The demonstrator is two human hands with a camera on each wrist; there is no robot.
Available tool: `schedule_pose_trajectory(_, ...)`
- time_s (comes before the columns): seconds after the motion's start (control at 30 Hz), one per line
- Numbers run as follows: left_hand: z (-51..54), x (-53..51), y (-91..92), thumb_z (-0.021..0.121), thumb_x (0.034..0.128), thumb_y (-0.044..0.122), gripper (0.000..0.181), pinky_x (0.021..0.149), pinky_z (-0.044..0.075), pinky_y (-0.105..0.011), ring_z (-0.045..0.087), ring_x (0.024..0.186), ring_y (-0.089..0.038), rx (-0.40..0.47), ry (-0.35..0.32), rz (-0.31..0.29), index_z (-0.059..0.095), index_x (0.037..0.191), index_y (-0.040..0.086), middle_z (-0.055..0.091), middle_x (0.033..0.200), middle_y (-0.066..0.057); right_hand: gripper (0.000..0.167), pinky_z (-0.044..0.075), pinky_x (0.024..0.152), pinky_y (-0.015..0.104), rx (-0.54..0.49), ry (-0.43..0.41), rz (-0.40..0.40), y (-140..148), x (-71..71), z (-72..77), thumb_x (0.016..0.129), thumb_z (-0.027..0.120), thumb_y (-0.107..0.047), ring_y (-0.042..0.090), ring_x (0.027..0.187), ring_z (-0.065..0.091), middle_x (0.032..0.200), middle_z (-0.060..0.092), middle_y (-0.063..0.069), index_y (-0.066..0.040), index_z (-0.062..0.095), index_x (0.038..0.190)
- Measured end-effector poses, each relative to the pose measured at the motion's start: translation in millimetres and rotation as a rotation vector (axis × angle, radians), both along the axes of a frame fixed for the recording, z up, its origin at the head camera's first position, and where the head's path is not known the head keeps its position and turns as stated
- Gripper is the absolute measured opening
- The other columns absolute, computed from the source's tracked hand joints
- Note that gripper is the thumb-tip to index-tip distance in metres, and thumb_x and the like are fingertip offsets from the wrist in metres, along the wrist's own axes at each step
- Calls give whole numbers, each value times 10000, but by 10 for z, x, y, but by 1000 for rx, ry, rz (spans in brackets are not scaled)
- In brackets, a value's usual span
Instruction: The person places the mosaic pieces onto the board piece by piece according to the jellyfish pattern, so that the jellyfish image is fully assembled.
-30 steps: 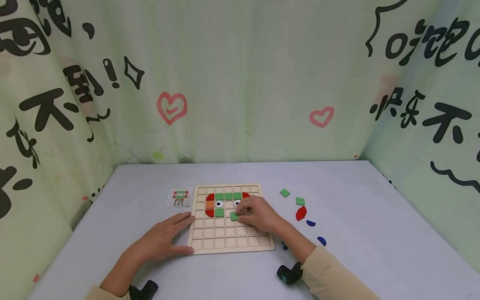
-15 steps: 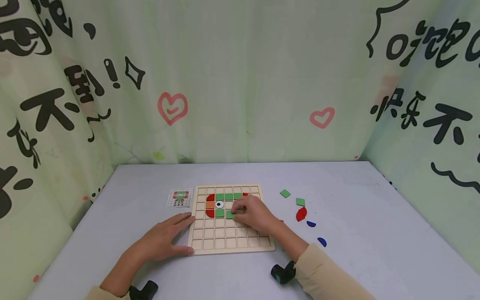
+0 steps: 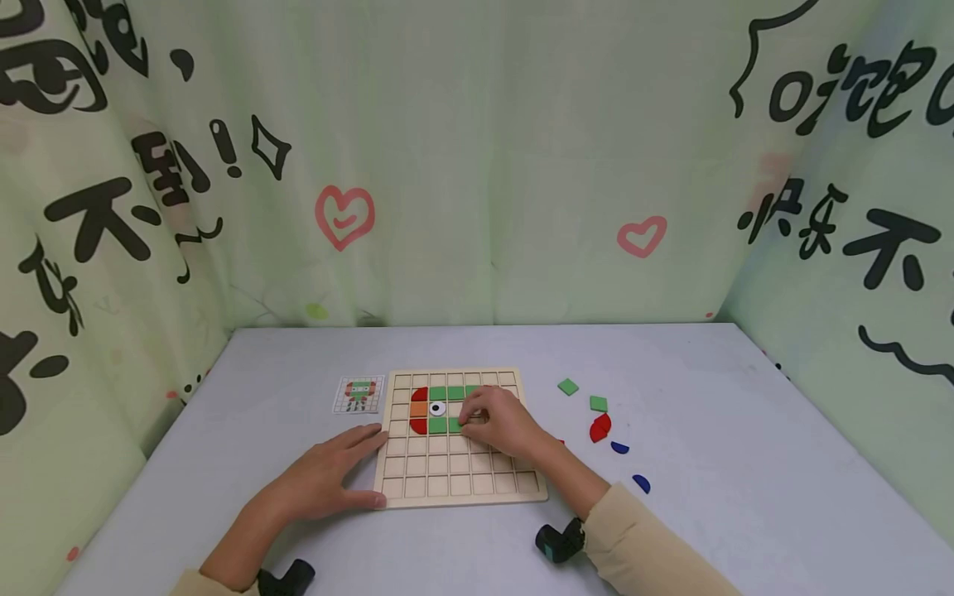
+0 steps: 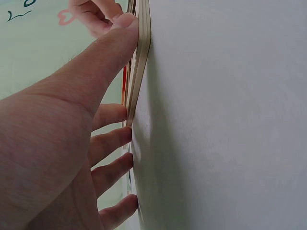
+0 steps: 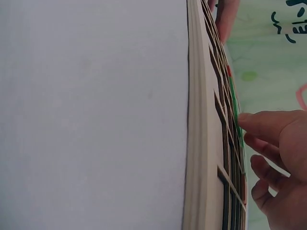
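Note:
A wooden grid board [image 3: 458, 484] lies on the table, with red, orange, green and eye-patterned pieces in its upper cells. My left hand [image 3: 328, 472] rests along the board's left side, fingers spread, thumb at the near left corner. In the left wrist view, that thumb [image 4: 112, 45] touches the board's rim. Over the grid, my right hand [image 3: 503, 424] has its thumb and fingertips at a green square tile [image 3: 454, 425], in the row below the eye piece [image 3: 437, 408]. The right wrist view shows the right thumb [image 5: 261, 124] against the green; the hand covers cells beyond it.
A small picture card [image 3: 359, 395] lies left of the board. On the right are loose green tiles [image 3: 568, 386], red pieces [image 3: 599, 427] and blue half-rounds [image 3: 620, 448]. A patterned curtain [image 3: 492, 165] hangs behind the table.
My right hand has moved slightly left with the green tile, which went from askew to lined up beside the other green tile in its row. The left hand has stayed put.

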State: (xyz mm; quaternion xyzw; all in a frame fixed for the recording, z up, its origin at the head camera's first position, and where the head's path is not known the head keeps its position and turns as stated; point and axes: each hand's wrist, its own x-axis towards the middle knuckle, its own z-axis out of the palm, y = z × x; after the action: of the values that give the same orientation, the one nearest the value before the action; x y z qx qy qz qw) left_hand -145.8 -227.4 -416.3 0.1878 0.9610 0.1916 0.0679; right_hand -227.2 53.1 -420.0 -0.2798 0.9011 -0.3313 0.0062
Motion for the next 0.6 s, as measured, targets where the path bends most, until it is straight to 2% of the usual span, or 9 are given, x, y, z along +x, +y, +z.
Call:
schedule_pose_trajectory(0.23,8,3,1,754,734,578,888,1100,373,-540,384,1404,-332,3,2,-2,445,1457,165,393,1531,-70,79,409,650,233,-11,-17,-9,78,1,5,820,738,-94,149,745,493,921,647,-42,-143,750,881)
schedule_pose_trajectory(0.43,21,10,-3,748,736,584,890,1092,375,-551,391,1398,-337,1,13,-5,446,1456,157,401,1525,-76,94,468,763,282,-11,-26,-52,180,19,23,828,737,-115,123,865,525,953,653,-65,-183,734,894)
schedule_pose_trajectory(0.6,18,9,6,758,737,566,879,1096,375,-544,383,1405,-328,6,-1,-1,445,1457,171,393,1531,-67,103,449,684,248,-20,-47,-89,270,37,38,832,738,-108,143,823,509,926,642,-43,-177,737,908)
